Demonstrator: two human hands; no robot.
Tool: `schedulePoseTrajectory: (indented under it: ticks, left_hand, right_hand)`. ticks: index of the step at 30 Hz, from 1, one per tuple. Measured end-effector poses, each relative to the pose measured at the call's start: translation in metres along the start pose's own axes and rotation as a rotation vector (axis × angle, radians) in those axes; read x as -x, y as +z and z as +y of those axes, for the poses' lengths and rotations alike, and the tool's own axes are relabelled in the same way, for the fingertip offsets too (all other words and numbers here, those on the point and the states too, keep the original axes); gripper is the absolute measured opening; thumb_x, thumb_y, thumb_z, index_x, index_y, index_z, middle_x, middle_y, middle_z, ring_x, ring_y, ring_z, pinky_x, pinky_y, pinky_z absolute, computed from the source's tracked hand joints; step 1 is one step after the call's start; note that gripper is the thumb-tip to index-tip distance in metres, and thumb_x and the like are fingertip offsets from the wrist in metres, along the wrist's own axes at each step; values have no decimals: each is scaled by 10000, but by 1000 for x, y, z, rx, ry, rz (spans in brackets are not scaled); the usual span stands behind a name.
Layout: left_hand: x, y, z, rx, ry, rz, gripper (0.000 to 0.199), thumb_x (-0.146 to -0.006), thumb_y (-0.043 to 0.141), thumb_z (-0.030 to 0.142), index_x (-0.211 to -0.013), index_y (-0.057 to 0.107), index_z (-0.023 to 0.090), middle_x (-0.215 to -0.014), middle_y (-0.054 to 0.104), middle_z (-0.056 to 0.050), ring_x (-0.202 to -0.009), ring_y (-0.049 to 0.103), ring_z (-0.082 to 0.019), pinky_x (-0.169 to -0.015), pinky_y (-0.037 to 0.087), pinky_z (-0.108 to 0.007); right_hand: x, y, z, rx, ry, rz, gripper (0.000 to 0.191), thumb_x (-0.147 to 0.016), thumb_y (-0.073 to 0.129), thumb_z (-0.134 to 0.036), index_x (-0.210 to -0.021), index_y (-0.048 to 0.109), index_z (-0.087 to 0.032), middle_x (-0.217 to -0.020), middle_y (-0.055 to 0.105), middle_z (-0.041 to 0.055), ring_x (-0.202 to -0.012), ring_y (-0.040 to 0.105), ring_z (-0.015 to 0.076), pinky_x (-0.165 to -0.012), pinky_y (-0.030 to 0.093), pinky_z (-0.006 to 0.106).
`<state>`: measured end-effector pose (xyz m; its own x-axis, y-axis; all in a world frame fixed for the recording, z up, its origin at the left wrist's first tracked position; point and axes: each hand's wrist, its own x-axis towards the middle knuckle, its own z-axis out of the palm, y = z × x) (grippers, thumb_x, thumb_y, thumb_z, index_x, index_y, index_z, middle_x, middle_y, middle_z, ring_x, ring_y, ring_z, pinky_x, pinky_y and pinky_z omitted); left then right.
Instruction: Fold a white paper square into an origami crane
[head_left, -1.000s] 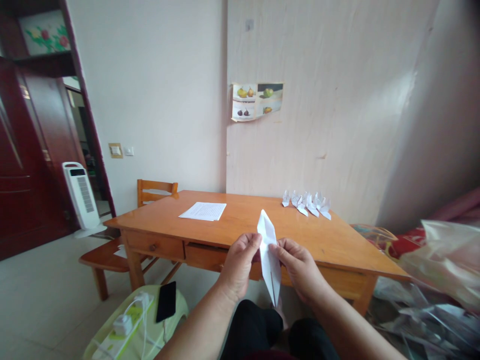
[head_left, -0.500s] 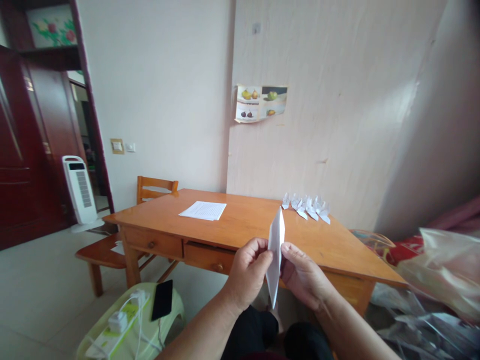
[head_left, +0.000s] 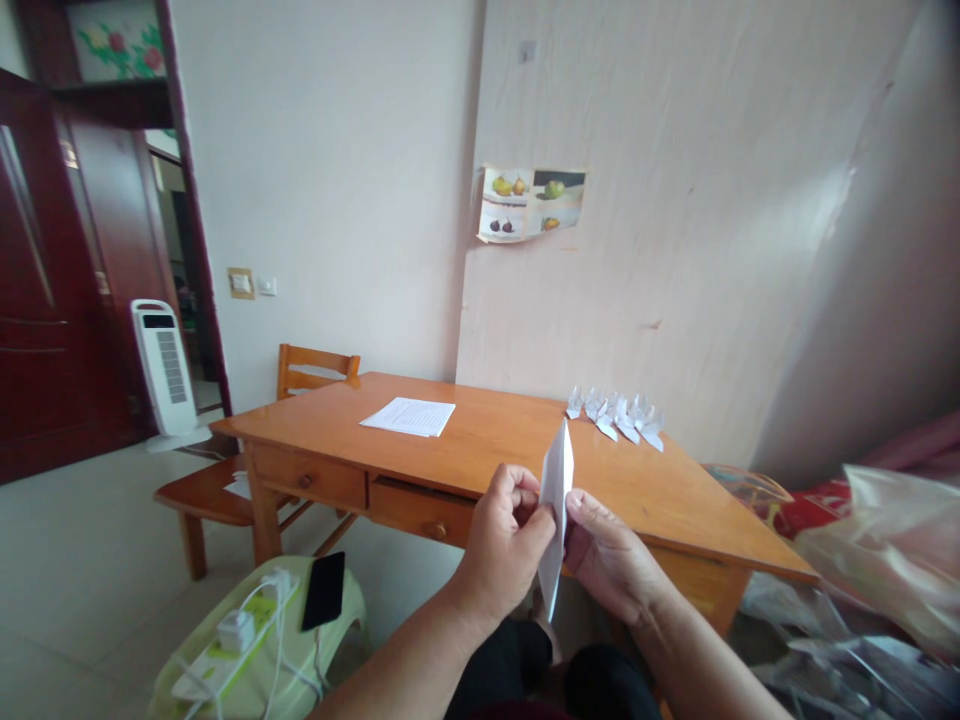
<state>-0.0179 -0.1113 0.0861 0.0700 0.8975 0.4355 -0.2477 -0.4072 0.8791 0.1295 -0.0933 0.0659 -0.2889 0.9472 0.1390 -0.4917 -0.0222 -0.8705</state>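
A folded piece of white paper point(head_left: 556, 470) stands upright between my hands, long and narrow with a pointed top and bottom. My left hand point(head_left: 510, 540) pinches its left side, thumb in front and the other fingers curled. On the opposite side, my right hand point(head_left: 611, 550) grips the paper's right edge between thumb and fingers. Both hands are in front of the wooden table's point(head_left: 495, 450) near edge, above my lap. Several small folded paper figures point(head_left: 616, 415) stand grouped at the table's far right. To the left lies a stack of printed sheets point(head_left: 409, 416).
A pale green stool point(head_left: 352, 600) at lower left carries a power strip point(head_left: 232, 650) with plugs and a black phone point(head_left: 325, 592). A wooden bench point(head_left: 202, 490) and chair point(head_left: 319, 368) stand left of the table. Plastic bags point(head_left: 885, 560) are piled at right.
The view has shifted slightly. My left thumb has slid a little to the right across the paper's face; both hands keep their grip on it.
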Motion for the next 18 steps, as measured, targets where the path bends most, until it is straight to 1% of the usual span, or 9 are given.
schedulePoseTrajectory:
  ticks: [2, 4, 8, 11, 14, 18]
  left_hand:
    - [1, 0, 1, -36, 31, -16, 89, -814, 682, 277, -830, 609, 227, -685, 631, -2, -607, 594, -172, -608, 452, -269]
    - [1, -1, 1, -94, 59, -31, 63, -832, 642, 268, -796, 637, 216, -709, 641, -19, -638, 599, -181, -630, 457, -275]
    - [2, -4, 1, -189, 60, -47, 115, -881, 597, 294, -834, 651, 204, -767, 647, -31, -673, 582, -173, -652, 450, -265]
    - [3, -6, 0, -186, 37, -73, 159, -883, 630, 359, -872, 634, 200, -773, 643, -28, -678, 572, -165, -654, 444, -258]
    - [2, -7, -3, -172, 23, -48, 189, -851, 678, 373, -885, 618, 197, -795, 658, -34, -704, 585, -173, -655, 442, -256]
    - [-1, -9, -9, -140, -19, 16, 214, -846, 674, 373, -788, 567, 197, -689, 600, -1, -606, 517, -138, -588, 402, -237]
  right_hand:
    - [-1, 0, 1, 25, -36, 32, 311, -770, 771, -492, -755, 602, -231, -739, 620, 4, -659, 543, 176, -648, 432, 303]
    - [-2, 1, 2, 26, -65, 47, 304, -764, 785, -478, -755, 614, -226, -697, 592, -13, -629, 518, 159, -627, 416, 290]
    - [-3, 2, 3, 36, -111, 55, 303, -780, 782, -477, -747, 627, -219, -671, 566, -24, -610, 487, 142, -617, 404, 281]
    - [-2, 3, 3, 74, -165, 73, 309, -801, 766, -486, -744, 636, -211, -672, 564, -20, -609, 466, 134, -608, 383, 274]
    - [-2, 3, 4, 142, -213, 95, 308, -829, 742, -490, -760, 658, -202, -667, 563, -13, -602, 439, 127, -597, 354, 270]
    - [-2, 3, 5, 260, -251, 137, 314, -847, 718, -506, -771, 680, -204, -640, 548, -11, -602, 425, 136, -596, 336, 276]
